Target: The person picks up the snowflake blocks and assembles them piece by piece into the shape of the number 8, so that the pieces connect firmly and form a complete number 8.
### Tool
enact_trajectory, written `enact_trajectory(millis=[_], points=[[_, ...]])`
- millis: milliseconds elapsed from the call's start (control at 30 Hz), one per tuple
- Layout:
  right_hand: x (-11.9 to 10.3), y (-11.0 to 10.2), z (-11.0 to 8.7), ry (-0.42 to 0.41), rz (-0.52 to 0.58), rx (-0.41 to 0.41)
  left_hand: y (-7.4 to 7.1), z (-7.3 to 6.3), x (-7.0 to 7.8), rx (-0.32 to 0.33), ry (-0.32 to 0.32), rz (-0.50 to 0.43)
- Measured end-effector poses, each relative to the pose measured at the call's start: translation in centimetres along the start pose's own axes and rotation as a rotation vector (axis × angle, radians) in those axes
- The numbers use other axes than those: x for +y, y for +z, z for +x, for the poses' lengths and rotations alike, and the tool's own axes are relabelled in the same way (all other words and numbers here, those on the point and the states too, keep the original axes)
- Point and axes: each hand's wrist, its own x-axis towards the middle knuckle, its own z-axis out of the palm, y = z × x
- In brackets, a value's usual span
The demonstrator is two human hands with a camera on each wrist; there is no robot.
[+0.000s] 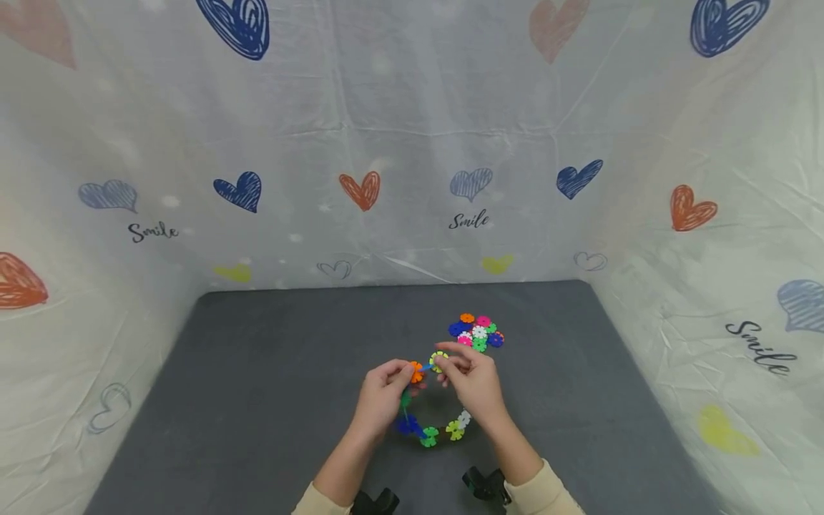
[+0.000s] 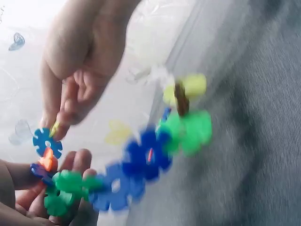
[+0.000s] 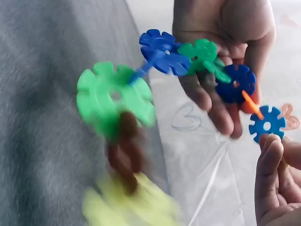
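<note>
Left hand pinches orange disc of chain; right hand pinches yellow disc at orange's 2 o'clock. Chain sags to 6 o'clock of hands. Disc cluster at right hand's 12 o'clock.

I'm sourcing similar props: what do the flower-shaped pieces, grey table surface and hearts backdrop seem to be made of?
The flower-shaped pieces: probably moulded plastic, smooth and slightly glossy, judging by even, bright colour and crisp slots. The grey table surface: perhaps fabric-covered, matte, given its fine grain up close. The backdrop: thin cloth or plastic sheeting, faintly shiny and creased; I can't tell which.
</note>
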Motion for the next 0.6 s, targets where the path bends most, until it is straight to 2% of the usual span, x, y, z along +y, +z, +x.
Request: enact_trajectory(millis=[100, 167, 267, 367, 467, 533, 600], points=[[0.1, -0.4, 0.3, 0.061, 0.083, -0.016, 0.3, 0.0, 0.1, -0.015, -0.021, -0.014], [0.3, -0.6, 0.7, 0.093, 0.078, -0.01, 0.4, 0.0, 0.1, -0.02, -0.04, -0.026], [0.0, -0.8, 1.0, 0.094, 0.007, -0.016, 0.3, 0.2, 0.0, -0.059, -0.045, -0.006], [-0.2, -0.9, 1.2, 0.086, -0.082, -0.037, 0.3, 0.5, 0.0, -0.076, 0.008, 0.111], [-0.4, -1.0, 1.2, 0.078, -0.139, -0.11, 0.5, 0.8, 0.0, -0.038, 0.072, 0.233], [-0.3, -1.3, 1.3, 0.069, -0.17, -0.159, 0.6, 0.9, 0.0, -0.017, 0.086, 0.231], [0.0, -2.0, 1.7, 0.049, -0.223, -0.166, 0.6, 1.1, -0.1, -0.002, 0.065, 0.177]])
